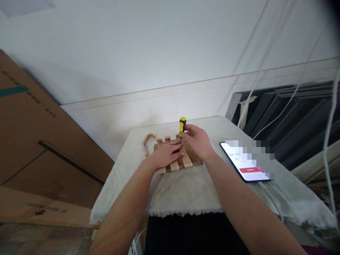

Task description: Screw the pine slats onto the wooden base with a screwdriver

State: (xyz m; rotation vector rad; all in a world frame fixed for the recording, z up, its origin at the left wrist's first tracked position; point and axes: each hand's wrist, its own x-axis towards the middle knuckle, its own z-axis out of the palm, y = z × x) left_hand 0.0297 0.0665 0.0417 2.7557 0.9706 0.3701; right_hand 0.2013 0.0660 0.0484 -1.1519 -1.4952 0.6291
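Observation:
A small wooden slatted assembly (186, 161) lies on a table covered with a white cloth (186, 191). My left hand (166, 154) rests flat on top of the slats, fingers stretched out, pressing them down. My right hand (198, 141) is closed around the shaft of a yellow-and-black screwdriver (182, 125), which stands upright with its tip on the wood at the far side. A curved wooden piece (146, 141) sticks out at the assembly's far left.
A phone (245, 163) with a lit timer screen lies on the cloth to the right, a white cable running from it. Large cardboard boxes (39, 141) lean at the left. White cables (265, 60) hang at the right over dark panels (292, 117).

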